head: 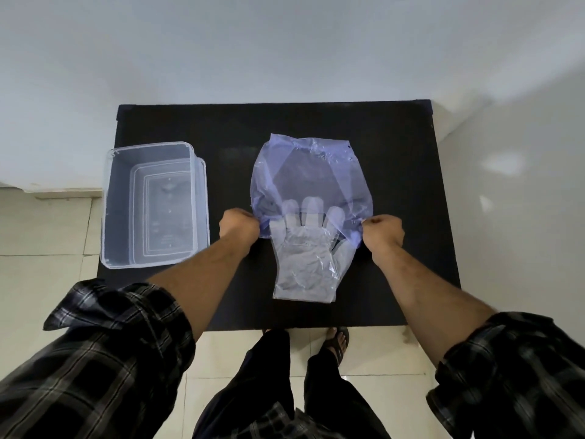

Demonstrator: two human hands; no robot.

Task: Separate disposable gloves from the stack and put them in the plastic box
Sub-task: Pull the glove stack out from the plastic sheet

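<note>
A stack of clear disposable gloves (305, 261) lies flat on the black table (395, 185), cuffs toward me. Its fingertips sit under the near edge of a translucent blue plastic bag (308, 175) that spreads out behind it. My left hand (239, 224) pinches the bag's near left corner. My right hand (381, 232) pinches the near right corner, so the bag's mouth is stretched between them over the glove fingers. A clear plastic box (152, 204) stands empty at the table's left side.
The box appears to rest on its clear lid (202, 198), which juts out on the right. White wall runs behind the table, tiled floor around it. My sandalled feet (337, 340) stand at the front edge.
</note>
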